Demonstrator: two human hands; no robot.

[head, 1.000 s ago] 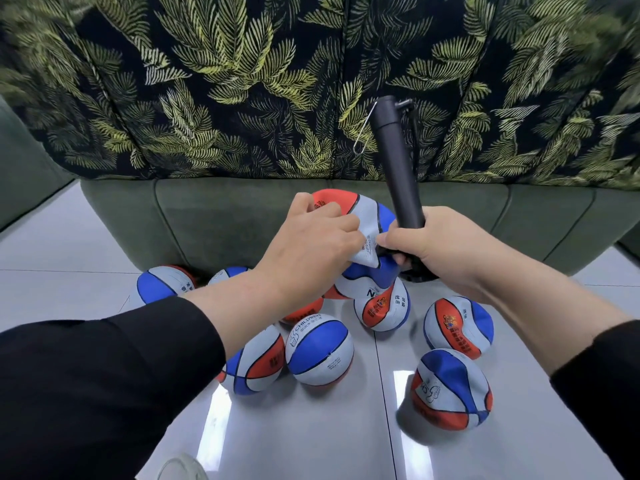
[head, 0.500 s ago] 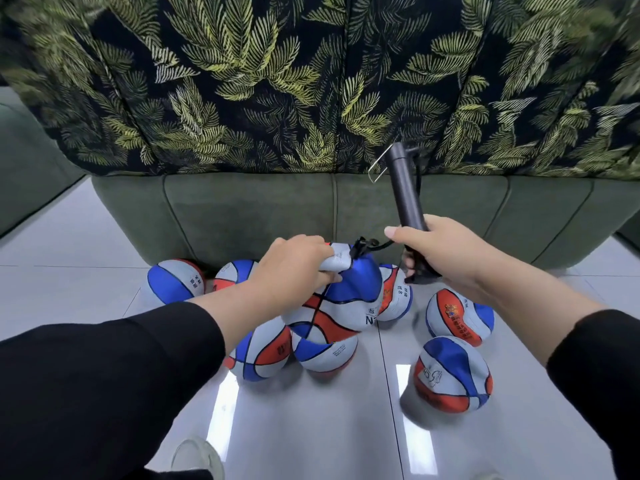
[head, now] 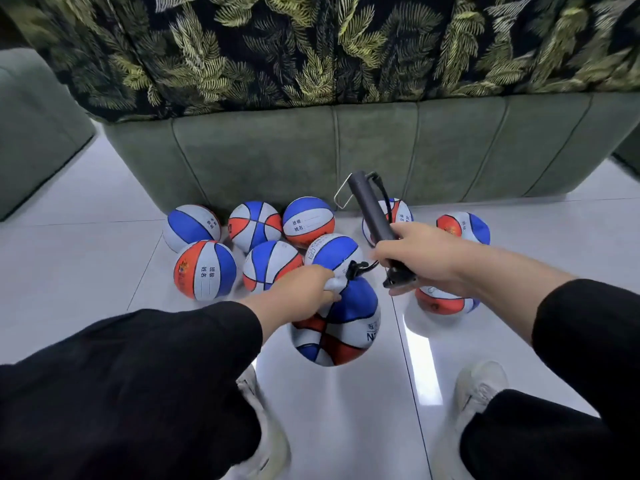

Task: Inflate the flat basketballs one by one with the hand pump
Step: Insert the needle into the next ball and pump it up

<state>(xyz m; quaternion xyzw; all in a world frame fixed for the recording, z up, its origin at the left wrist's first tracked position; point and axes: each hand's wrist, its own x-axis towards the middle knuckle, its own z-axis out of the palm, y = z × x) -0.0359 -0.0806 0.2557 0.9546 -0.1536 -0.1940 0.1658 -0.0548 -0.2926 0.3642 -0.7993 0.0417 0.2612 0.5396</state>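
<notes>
Left hand: your left hand pinches a fold of the flat basketball at its top, fingers curled round the white panel, and holds it up above the floor.
Right hand: your right hand is wrapped round the lower part of the hand pump, fingers closed on the black barrel.
Hand pump: it tilts up and away to the far left from your fist, its handle end sticking out below the hand; a thin wire loop shows at its far tip.
Hose: a short black hose runs from the pump side to the top of the held ball, just beside your left fingers; whether the needle is in the valve I cannot tell.
Flat basketball: blue, white and red, crumpled at the top, hanging between your two arms, near the middle of the scene.
Other balls: a cluster of basketballs lies on the floor beyond the held one, from far left across to the right, several touching each other; one sits under your right wrist, partly hidden.
Sofa: a green sofa stands at the far side, balls resting against its base, with a leaf-print cover over it.
Feet: your pale shoes show at the near edge, either side of the held ball.
</notes>
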